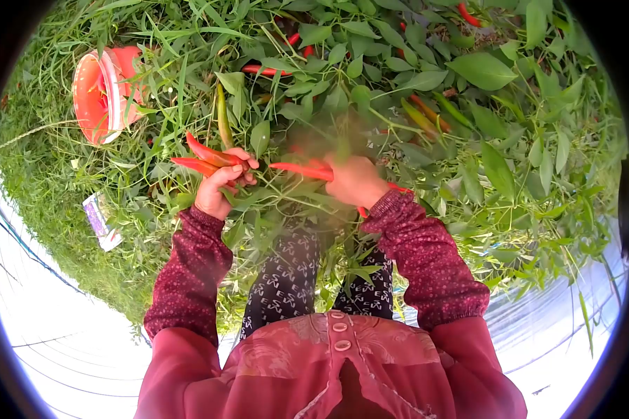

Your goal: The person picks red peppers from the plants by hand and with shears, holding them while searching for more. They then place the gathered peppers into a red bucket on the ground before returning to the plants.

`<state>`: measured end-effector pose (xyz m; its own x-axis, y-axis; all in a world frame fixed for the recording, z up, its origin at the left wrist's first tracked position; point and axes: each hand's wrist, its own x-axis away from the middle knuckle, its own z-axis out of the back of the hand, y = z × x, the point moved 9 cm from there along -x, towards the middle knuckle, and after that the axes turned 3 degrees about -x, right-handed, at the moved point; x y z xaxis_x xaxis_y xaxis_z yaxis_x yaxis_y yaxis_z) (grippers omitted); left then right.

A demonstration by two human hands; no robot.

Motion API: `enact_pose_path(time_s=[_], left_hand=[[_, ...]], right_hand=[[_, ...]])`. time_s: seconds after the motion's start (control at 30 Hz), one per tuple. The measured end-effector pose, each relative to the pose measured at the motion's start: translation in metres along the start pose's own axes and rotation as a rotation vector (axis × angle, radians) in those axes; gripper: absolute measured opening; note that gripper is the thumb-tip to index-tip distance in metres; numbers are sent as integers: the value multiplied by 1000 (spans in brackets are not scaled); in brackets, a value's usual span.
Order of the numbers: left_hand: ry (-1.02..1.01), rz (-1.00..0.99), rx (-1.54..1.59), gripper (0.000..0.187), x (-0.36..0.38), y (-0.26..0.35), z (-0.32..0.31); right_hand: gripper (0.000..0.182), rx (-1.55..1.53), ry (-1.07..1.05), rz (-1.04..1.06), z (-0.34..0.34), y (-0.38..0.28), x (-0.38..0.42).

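Observation:
My left hand (223, 183) is closed round a few red chili peppers (213, 155), whose tips point up and to the left. To its right, my right hand (356, 183) is wrapped round red chili peppers (302, 170); one points left toward my left hand, and red tips show below the fingers. Leaves and stems around my right hand are blurred, and its fingertips are partly hidden. A long green-brown pepper (223, 117) hangs just above my left hand. Another red pepper (264, 70) lies among the leaves higher up.
A red bucket (110, 98) lies tilted in the grass at the upper left, with red peppers inside. A white and purple packet (102, 222) lies below it. Green and orange peppers (426, 115) hang among leaves at the upper right. Pale sheeting (56, 335) borders the plants.

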<state>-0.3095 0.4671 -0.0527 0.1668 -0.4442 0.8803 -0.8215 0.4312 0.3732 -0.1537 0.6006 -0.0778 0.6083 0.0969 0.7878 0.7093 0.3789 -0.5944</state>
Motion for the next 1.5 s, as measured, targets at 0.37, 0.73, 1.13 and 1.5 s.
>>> enact_pose_path(time_s=[0.37,0.73,1.13,1.5], left_hand=[[37,-109,97,31,24,21,30],[-507,70,-403,28,49,-6,-64],[-475,-215,-699,26,95,39,-71],[15,-601,-1264,35,153,96,-54]], right_hand=[[38,256,-29,-127,9,26,1],[35,-1219,-265,5,4,-78,-22],[19,-1457,-369,2,-53,-124,-33],[16,-1344,-260,199,-17,-201,-61]])
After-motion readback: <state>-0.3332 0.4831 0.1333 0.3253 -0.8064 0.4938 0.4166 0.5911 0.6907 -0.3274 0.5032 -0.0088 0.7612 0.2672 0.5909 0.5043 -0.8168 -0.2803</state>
